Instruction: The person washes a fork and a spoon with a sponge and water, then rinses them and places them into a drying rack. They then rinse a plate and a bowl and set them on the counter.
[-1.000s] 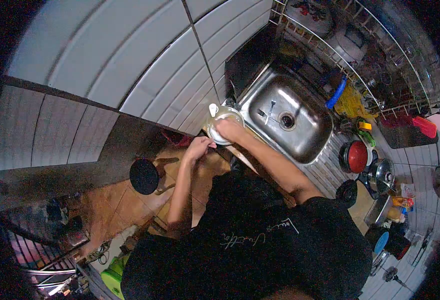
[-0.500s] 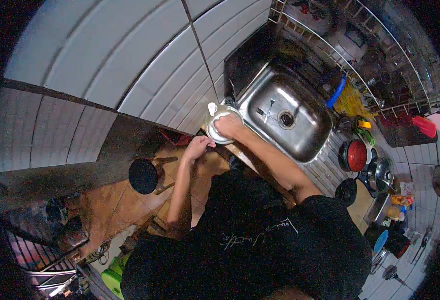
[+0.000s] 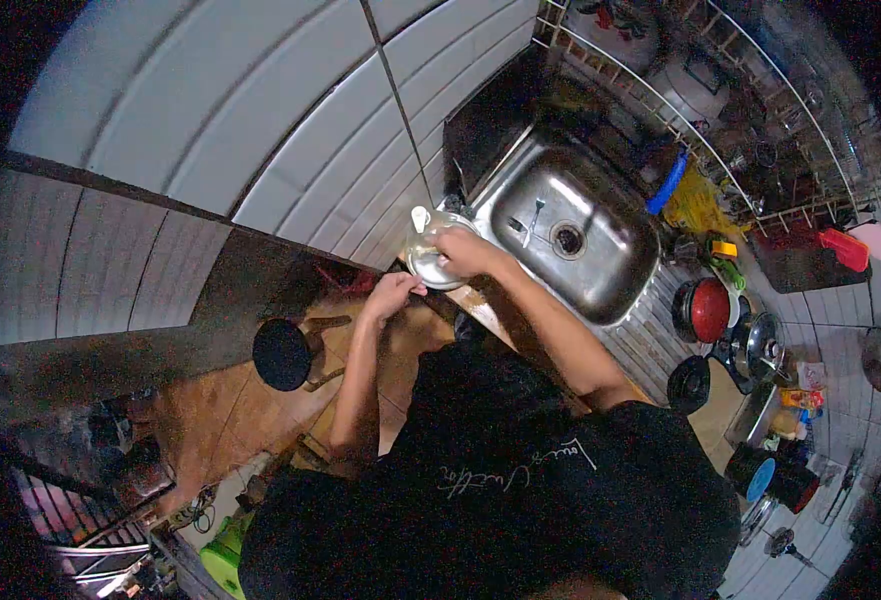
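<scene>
A pale round dish is at the counter corner, left of the sink, against the tiled wall. My left hand is closed with its fingertips pinched at the dish's near-left rim. My right hand reaches over the dish from the right, fingers curled down into it. Whatever those fingers hold is hidden beneath them. A small white object shows at the far side of the dish. To the right, a fork lies in the steel sink, near the drain.
A dish rack stands behind the sink, with a blue-handled item beside it. Right of the sink are a red bowl and a lidded pot. A black-topped stool stands on the floor at left.
My right hand has shifted within the dish and its fingers look more curled. Less white shows under it now. My left hand stays at the rim. The whole view has moved slightly.
</scene>
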{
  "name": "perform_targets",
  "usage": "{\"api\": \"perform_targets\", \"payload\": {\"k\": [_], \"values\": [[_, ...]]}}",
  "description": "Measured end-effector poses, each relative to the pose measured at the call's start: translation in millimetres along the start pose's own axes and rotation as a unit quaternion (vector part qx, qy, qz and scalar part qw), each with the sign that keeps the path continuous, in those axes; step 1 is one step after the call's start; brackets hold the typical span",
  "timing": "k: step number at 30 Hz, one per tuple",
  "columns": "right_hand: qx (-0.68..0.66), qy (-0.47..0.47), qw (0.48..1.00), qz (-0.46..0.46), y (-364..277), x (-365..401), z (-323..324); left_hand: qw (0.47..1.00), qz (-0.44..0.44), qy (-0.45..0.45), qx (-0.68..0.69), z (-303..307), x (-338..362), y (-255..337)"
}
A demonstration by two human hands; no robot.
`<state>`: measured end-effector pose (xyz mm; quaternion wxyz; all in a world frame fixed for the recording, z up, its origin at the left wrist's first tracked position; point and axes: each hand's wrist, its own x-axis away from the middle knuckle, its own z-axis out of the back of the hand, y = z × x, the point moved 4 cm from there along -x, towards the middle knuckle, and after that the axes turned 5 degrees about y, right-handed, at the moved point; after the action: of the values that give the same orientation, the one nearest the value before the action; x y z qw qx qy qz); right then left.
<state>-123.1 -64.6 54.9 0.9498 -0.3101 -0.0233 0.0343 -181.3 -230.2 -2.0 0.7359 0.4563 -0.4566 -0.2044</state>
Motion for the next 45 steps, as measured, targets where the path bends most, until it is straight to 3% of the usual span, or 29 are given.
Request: {"api": "perform_targets", "payload": {"k": [5, 7, 8, 10, 14, 16, 20, 29, 32, 38, 41, 43, 45], "values": [[0.002, 0.034, 0.997, -0.073, -1.2, 7.9, 8.7, 1.0, -0.009, 0.009, -0.001, -1.4, -0.7, -0.3], [0.108, 0.146, 0.983, -0.039, -8.9, 13.2, 18.7, 0.999, -0.01, 0.014, 0.028, -1.9, -2.0, -2.1], [0.108, 0.146, 0.983, -0.038, -12.1, 16.5, 17.8, 0.999, -0.01, 0.014, 0.029, -1.0, -2.4, -3.2], [0.183, 0.254, 0.95, -0.006, -36.6, 28.9, 36.0, 0.999, 0.042, 0.002, -0.02, -0.9, 1.7, 1.5], [0.209, 0.144, 0.967, -0.029, -43.8, 39.8, 18.7, 0.997, 0.055, -0.009, -0.057, 0.6, 2.7, 7.0], [0.207, 0.139, 0.968, -0.033, -38.3, 41.4, 9.2, 0.999, -0.014, -0.025, -0.019, 0.5, -5.9, -2.0], [0.194, 0.104, 0.975, -0.037, -30.8, 34.1, -1.9, 0.999, 0.011, -0.02, 0.025, -0.2, -9.1, -12.8], [0.21, 0.068, 0.975, 0.028, -10.9, 14.2, -14.1, 0.999, -0.002, 0.007, 0.035, -0.6, 0.0, 1.1], [0.203, 0.055, 0.977, 0.04, -2.0, 9.0, -20.3, 1.0, 0.013, -0.002, -0.028, 0.6, 0.8, 3.6], [0.179, 0.088, 0.978, 0.06, -5.9, 6.7, -18.7, 1.0, -0.021, 0.004, -0.019, -0.1, 3.1, 6.6], [0.182, 0.066, 0.98, 0.052, -7.9, 4.3, -19.2, 0.998, -0.017, 0.064, -0.013, 2.5, 2.4, 5.0], [0.185, 0.051, 0.98, 0.053, -6.0, 1.7, -21.1, 0.969, -0.048, 0.206, -0.128, 8.8, 9.7, 14.4], [0.187, 0.037, 0.98, 0.056, -6.3, 0.0, -23.0, 0.958, -0.074, 0.248, -0.122, 8.6, 9.3, 12.9]]}}
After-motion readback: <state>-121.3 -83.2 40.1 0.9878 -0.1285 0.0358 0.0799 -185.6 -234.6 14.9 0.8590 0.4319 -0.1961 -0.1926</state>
